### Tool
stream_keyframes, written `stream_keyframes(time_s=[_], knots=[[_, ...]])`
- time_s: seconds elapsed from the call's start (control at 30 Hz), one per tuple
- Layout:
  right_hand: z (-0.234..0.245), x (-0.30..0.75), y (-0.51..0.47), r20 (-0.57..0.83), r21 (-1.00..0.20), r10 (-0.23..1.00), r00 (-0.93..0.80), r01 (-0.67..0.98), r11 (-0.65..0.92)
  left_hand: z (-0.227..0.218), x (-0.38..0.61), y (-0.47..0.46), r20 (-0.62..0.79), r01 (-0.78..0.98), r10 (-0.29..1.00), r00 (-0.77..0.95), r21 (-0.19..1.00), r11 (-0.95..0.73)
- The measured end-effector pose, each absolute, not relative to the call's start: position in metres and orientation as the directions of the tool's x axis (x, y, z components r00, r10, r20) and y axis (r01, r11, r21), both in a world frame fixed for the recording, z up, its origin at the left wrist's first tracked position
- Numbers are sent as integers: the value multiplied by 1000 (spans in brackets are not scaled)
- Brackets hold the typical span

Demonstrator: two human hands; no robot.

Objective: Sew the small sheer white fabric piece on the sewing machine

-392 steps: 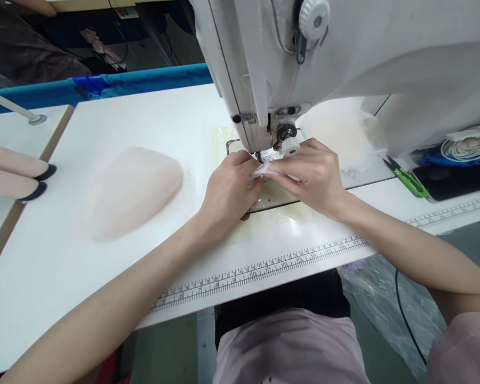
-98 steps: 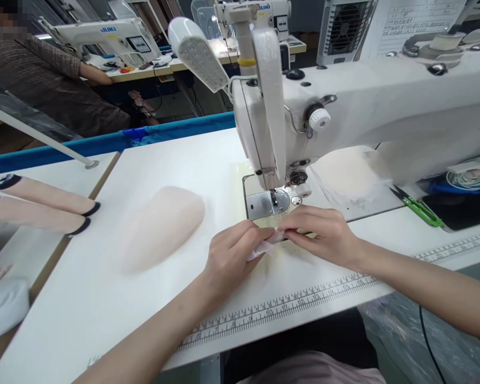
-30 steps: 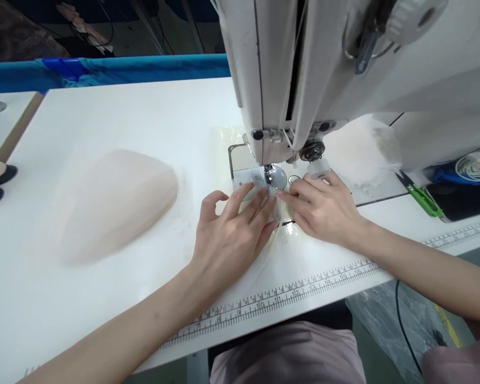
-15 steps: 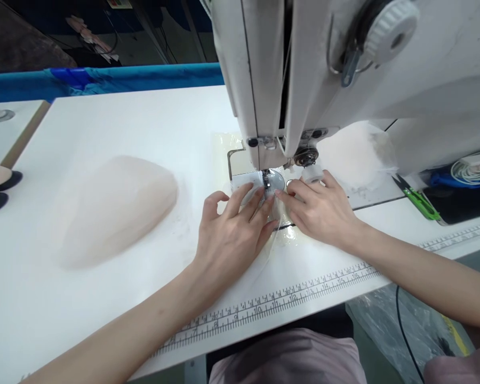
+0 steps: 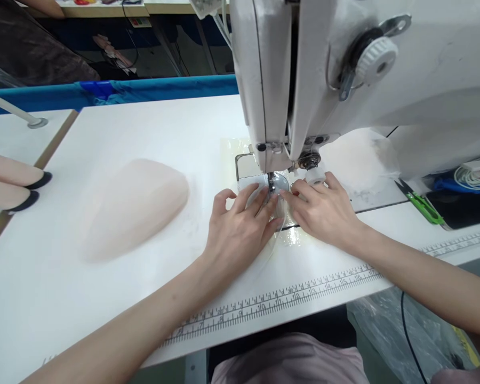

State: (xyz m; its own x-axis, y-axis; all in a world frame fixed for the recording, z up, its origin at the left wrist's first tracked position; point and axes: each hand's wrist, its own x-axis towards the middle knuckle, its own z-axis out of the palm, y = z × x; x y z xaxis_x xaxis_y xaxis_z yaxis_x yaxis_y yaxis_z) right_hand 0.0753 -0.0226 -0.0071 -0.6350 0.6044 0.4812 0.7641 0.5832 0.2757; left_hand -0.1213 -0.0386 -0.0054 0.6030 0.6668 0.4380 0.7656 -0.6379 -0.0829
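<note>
My left hand [image 5: 240, 226] lies palm down by the presser foot [image 5: 271, 182] of a white sewing machine [image 5: 272, 80], its fingers stretched and spread. On the other side of the foot, my right hand [image 5: 322, 210] has bent fingers drawn together, with the index fingertip close to the needle area. Whatever those fingers grip is hidden. A thin, see-through strip [image 5: 279, 213] shows between the hands and trails toward the table's front edge. Under the hands is the metal needle plate [image 5: 250, 181], with clear shiny tape [image 5: 292, 236] around it.
A sheer beige fabric piece [image 5: 140, 208] lies left of my hands. Pale sheer material [image 5: 356, 157] sits under the machine arm. Green-handled snips [image 5: 422, 202] rest beside a dark phone-like slab [image 5: 464, 208]. A printed ruler [image 5: 280, 304] follows the front edge. Two beige, black-ended pieces [image 5: 14, 181] stand far left.
The camera view has shifted, so the table and machine sit further right and slightly lower. Both hands keep about the same place and pose beside the presser foot.
</note>
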Motion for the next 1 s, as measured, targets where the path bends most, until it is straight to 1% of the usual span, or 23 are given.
stream_keyframes(time_s=[0.2, 0.27, 0.33, 0.4, 0.47, 0.53, 0.6, 0.67, 0.7, 0.73, 0.77, 0.83, 0.87, 0.9, 0.93, 1.0], knots=[[-8, 74, -20, 469, 266, 626, -623, 776, 572, -10, -122, -31, 444, 776, 681, 583, -54, -629], [-7, 75, -19, 507, 249, 598, -620, 770, 587, -8, -122, -33, 452, 764, 666, 593, -54, -643], [-7, 77, -19, 545, 227, 541, -641, 734, 641, -1, -124, -38, 454, 743, 654, 605, -29, -668], [-6, 79, -20, 554, 207, 466, -690, 657, 725, 9, -125, -47, 400, 725, 678, 617, 47, -687], [-7, 81, -20, 543, 183, 411, -732, 581, 793, 17, -127, -55, 292, 715, 716, 634, 130, -687], [-9, 83, -19, 552, 153, 401, -731, 562, 813, 20, -127, -58, 197, 725, 739, 644, 150, -672], [-11, 84, -18, 573, 73, 444, -689, 582, 810, 17, -127, -54, 180, 749, 754, 632, 106, -654], [-12, 85, -17, 581, -87, 530, -618, 600, 795, 11, -126, -44, 202, 777, 775, 598, 89, -623], [-12, 85, -16, 568, -192, 587, -577, 601, 776, 8, -126, -39, 213, 787, 791, 573, 125, -604], [-12, 84, -15, 546, -298, 644, -535, 595, 747, 6, -125, -33, 210, 793, 817, 538, 204, -574], [-11, 84, -15, 519, -394, 698, -494, 586, 708, 6, -125, -27, 191, 786, 848, 495, 318, -531], [-9, 82, -14, 475, -525, 772, -423, 568, 634, 7, -125, -19, 121, 734, 899, 420, 537, -415], [-8, 80, -14, 469, -558, 791, -393, 563, 610, 9, -125, -17, 95, 703, 910, 403, 605, -375], [-7, 79, -13, 474, -571, 800, -369, 563, 598, 11, -125, -15, 84, 680, 912, 402, 639, -358], [-6, 77, -13, 487, -569, 800, -351, 567, 595, 13, -125, -13, 84, 668, 906, 415, 648, -366], [-5, 74, -12, 511, -547, 792, -334, 586, 599, 15, -126, -11, 97, 663, 887, 451, 629, -406]])
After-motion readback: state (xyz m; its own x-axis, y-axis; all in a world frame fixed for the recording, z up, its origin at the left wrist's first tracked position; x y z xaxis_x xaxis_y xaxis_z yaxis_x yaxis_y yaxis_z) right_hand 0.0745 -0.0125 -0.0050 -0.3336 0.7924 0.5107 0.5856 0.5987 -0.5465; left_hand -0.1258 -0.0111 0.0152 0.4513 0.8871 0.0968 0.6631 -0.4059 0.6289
